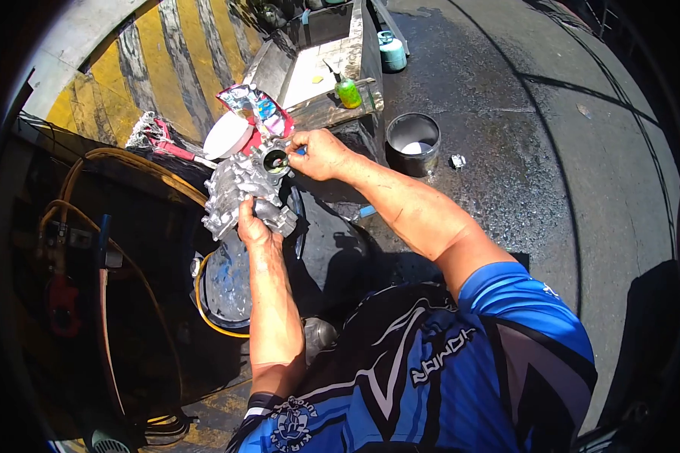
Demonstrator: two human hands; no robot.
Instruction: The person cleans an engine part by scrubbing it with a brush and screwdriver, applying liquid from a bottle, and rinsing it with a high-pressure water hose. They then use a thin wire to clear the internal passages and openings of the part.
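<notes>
My left hand is closed around the lower side of a silver cast-metal engine part, which looks like an intake manifold, and holds it up at a tilt. A round bore opens at the part's upper right. My right hand is closed at the rim of this bore, its fingers pinching a small tool with a blue end. Something pale and greenish shows inside the bore; the tool's exact kind is hidden by my fingers. Below the part is a dark drum-like surface.
Behind the part are a white round tub, a red packet and a mop-like brush. A green spray bottle stands on the wash basin's ledge. To the right are a black bucket and a teal gas cylinder. Hoses loop at left.
</notes>
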